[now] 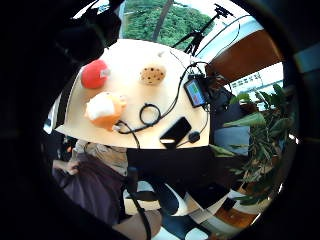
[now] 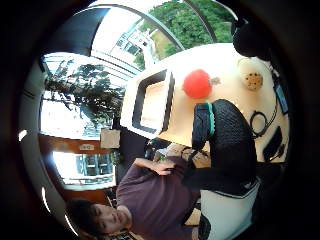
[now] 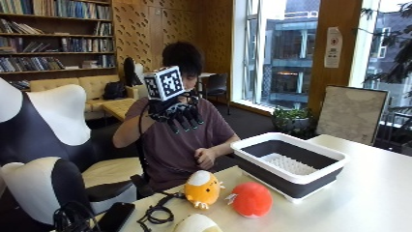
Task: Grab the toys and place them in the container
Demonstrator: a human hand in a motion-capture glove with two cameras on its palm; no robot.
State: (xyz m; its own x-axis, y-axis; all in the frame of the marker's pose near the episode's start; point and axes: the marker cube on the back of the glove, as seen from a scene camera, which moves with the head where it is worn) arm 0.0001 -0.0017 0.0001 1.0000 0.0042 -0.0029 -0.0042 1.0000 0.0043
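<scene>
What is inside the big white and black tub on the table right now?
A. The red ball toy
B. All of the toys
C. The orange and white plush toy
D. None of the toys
D: in the outside view the tub shows only its bare ribbed floor, while the red toy and the orange plush toy sit on the table beside it.

Three plush toys [image 3: 203, 189] beside empty container [image 3: 289, 164]

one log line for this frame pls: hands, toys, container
gloved right hand: raised, fingers hanging, holds nothing | orange toy, red toy, pale toy: on table | container: no toys visible inside
</scene>
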